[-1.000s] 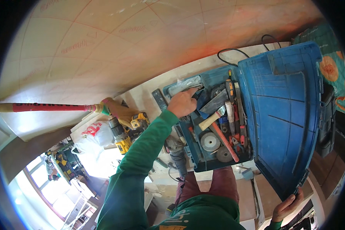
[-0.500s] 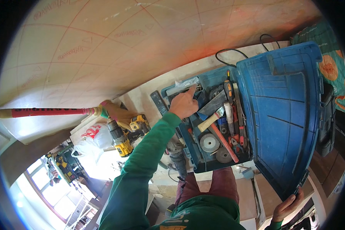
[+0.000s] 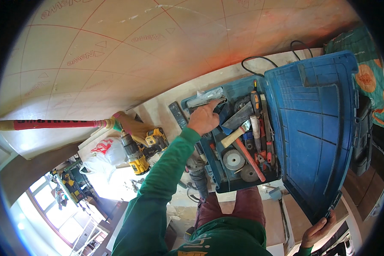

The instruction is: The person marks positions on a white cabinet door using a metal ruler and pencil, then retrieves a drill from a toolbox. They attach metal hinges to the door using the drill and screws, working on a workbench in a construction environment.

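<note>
My left hand [image 3: 204, 118] is over the upper left compartment of a blue toolbox [image 3: 226, 186], its index finger stretched out toward a clear plastic bag [image 3: 207, 96] with small things under it. Nothing shows in this hand; the other fingers are curled and partly hidden. At the lower right, my right hand [image 3: 318, 232] grips the near corner of the raised toolbox lid [image 3: 315, 136]. Inside the box lie a wooden-handled brush [image 3: 234, 135], a screwdriver [image 3: 254, 100], a hammer-like tool's red handle [image 3: 250, 154], grinding discs [image 3: 233, 159] and several hand tools.
Left of the box lie a yellow-black cordless drill [image 3: 136, 155], a second yellow tool [image 3: 154, 138], a grey power tool [image 3: 197, 173] and a white plastic bag [image 3: 109, 155]. A printed, grid-lined board [image 3: 128, 55] rises behind. A black cable [image 3: 256, 57] loops at the back.
My left index finger has come down from pointing up and now bends right, over the compartment. My right hand stays on the lid. The view has shifted slightly.
</note>
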